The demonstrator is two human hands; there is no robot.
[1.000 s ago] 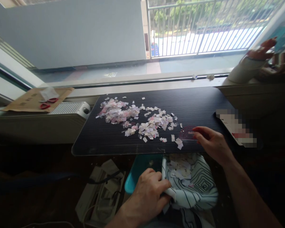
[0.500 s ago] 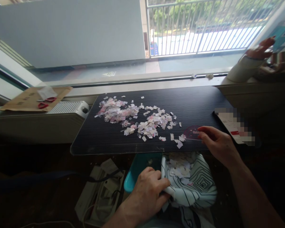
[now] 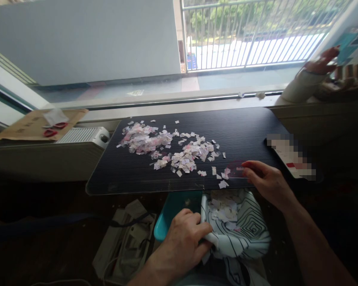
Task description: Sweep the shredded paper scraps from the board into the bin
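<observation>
Several small pink and white paper scraps lie spread over a dark board. My right hand rests at the board's front edge, fingers pinched on a clear pinkish plastic card that touches the nearest scraps. Below the edge, my left hand is closed on the rim of a pale patterned cloth bag, holding it open under the board. Paper scraps lie inside the bag.
A teal bin sits under the bag. A brown envelope with red scissors lies on the left ledge beside a radiator. Another person's sleeved arm rests at the window sill, far right. Cables and boxes lie on the floor.
My right hand with the card has shifted slightly left along the front edge, nudging a few scraps nearer the edge. The left hand keeps its hold on the bag.
</observation>
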